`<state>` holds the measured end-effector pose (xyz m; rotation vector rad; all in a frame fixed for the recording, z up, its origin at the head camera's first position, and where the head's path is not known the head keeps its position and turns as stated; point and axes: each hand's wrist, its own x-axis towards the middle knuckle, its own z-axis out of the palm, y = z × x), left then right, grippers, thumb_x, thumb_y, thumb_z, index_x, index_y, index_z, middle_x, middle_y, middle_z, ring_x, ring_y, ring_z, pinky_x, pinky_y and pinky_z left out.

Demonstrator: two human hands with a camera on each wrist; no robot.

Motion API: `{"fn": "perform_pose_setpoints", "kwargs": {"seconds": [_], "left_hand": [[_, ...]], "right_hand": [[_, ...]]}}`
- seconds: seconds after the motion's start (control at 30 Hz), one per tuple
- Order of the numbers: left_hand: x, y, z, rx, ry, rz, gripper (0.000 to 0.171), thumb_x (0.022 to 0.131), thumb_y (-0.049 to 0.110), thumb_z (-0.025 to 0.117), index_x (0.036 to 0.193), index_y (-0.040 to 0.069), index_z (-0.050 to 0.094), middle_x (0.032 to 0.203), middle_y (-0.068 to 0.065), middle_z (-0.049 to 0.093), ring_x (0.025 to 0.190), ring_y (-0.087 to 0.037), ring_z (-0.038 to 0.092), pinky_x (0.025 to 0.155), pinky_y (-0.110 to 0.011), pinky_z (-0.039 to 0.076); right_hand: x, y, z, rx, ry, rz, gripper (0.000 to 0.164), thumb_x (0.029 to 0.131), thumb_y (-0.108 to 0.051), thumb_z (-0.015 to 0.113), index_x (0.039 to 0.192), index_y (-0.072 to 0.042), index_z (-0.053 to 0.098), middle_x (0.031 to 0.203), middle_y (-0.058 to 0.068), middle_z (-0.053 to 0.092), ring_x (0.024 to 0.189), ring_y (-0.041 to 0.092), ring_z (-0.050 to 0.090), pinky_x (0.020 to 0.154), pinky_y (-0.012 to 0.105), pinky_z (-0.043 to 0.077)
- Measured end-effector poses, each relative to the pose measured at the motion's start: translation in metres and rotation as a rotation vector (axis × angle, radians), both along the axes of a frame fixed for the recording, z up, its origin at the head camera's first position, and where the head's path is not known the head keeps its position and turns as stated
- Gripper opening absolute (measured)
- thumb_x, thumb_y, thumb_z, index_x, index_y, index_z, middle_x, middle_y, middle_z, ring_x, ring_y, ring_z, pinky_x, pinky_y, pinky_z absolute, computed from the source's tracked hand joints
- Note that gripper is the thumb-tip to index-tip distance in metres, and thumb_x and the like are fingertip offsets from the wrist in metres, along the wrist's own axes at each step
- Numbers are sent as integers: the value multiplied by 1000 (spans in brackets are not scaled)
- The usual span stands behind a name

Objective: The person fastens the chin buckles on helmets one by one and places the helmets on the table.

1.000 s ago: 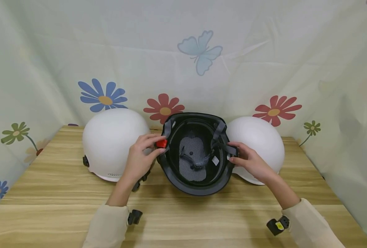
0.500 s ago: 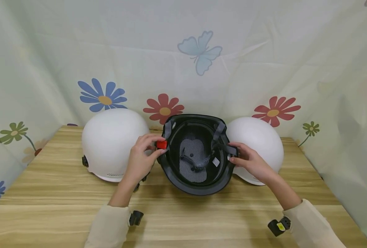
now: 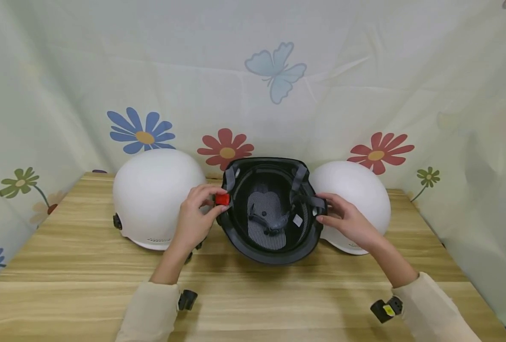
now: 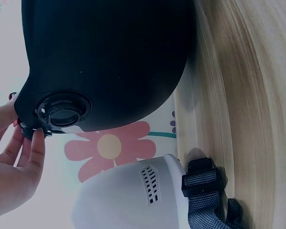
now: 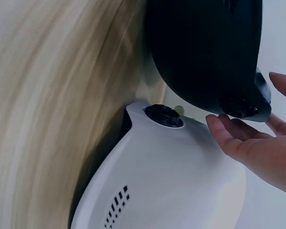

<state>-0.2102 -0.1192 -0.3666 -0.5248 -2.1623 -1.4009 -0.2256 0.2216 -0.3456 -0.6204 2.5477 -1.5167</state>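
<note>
Head cam's got the black helmet (image 3: 267,204) just below dead center, hollow side facing the viewer, with its straps (image 3: 299,176) and a small white label (image 3: 297,220) showing inside. Left hand (image 3: 194,213) is at its 9 o'clock, pinching a red clip (image 3: 222,199) between thumb and fingertips. Right hand (image 3: 349,222) is over at 3 o'clock, thumb and fingers gripping the rim right where a strap crosses it.

One white helmet (image 3: 156,199) sits on the wood table (image 3: 244,304) at the black one's 9 o'clock, and a second white helmet (image 3: 355,202) is at 3, partly behind the right hand. Both have the dome up. Backdrop is a pale floral curtain (image 3: 355,61), blue butterfly (image 3: 276,71) at 12 o'clock. Beige sleeves (image 3: 152,308) on both arms, btw.

Left wrist cam shows a round black fitting (image 4: 64,114) on the black helmet's side, right by those fingers, plus webbing (image 4: 205,210) lying on the table around 5 o'clock. Right wrist cam catches the second white helmet's black knob (image 5: 164,115) and, toward 7 o'clock, its vent holes (image 5: 117,206).
</note>
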Motion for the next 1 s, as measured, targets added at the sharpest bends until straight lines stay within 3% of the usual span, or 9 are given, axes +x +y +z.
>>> {"fn": "perform_pose_setpoints", "kwargs": {"seconds": [0.13, 0.27, 0.37, 0.5, 0.63, 0.87, 1.0], "left_hand": [[-1, -1, -1, 7, 5, -1, 29, 76, 1, 72, 103, 3, 64, 111, -11, 56, 91, -21, 51, 74, -36, 50], [-2, -1, -2, 13, 13, -3, 30, 75, 0, 72, 104, 3, 64, 112, -12, 56, 92, -21, 51, 73, -36, 50], [-2, -2, -2, 15, 15, -3, 30, 75, 0, 72, 103, 3, 64, 112, -11, 56, 92, -20, 52, 73, -35, 50], [-2, -2, -2, 21, 0, -6, 30, 75, 0, 72, 104, 4, 64, 112, -10, 55, 91, -20, 52, 74, -35, 50], [-1, -1, -1, 30, -16, -19, 30, 75, 1, 72, 104, 4, 64, 113, -10, 55, 88, -20, 53, 74, -38, 49], [0, 1, -4, 37, -14, -33, 29, 76, 1, 72, 104, 4, 64, 113, -11, 55, 94, -20, 50, 75, -40, 49], [0, 2, -6, 47, -20, -46, 29, 76, 1, 71, 104, 4, 64, 114, -12, 54, 95, -20, 51, 75, -40, 49]], "right_hand": [[1, -1, 9, 31, 22, -26, 50, 88, -13, 61, 133, -1, 40, 131, 20, 43, 119, 36, 43, 87, 36, 46], [3, -3, 22, 39, 64, -58, 50, 88, -13, 61, 133, -1, 41, 136, 17, 39, 125, 34, 36, 98, 43, 35], [5, -9, 31, 16, 101, -56, 49, 88, -13, 62, 132, -2, 42, 136, 15, 39, 127, 32, 33, 102, 43, 30], [9, -21, 37, -47, 92, -11, 49, 87, -11, 62, 131, -1, 43, 134, 17, 41, 125, 33, 36, 98, 34, 37], [12, -37, 32, -110, 60, 65, 44, 88, -6, 59, 129, 2, 45, 130, 23, 43, 118, 38, 42, 89, 23, 44], [11, -59, 10, -95, 11, 153, 43, 89, -12, 60, 128, -4, 47, 128, 13, 48, 112, 34, 49, 85, 28, 47], [10, -64, -1, -106, -25, 176, 44, 89, -10, 60, 129, -3, 45, 129, 15, 46, 111, 36, 49, 84, 30, 48]]}}
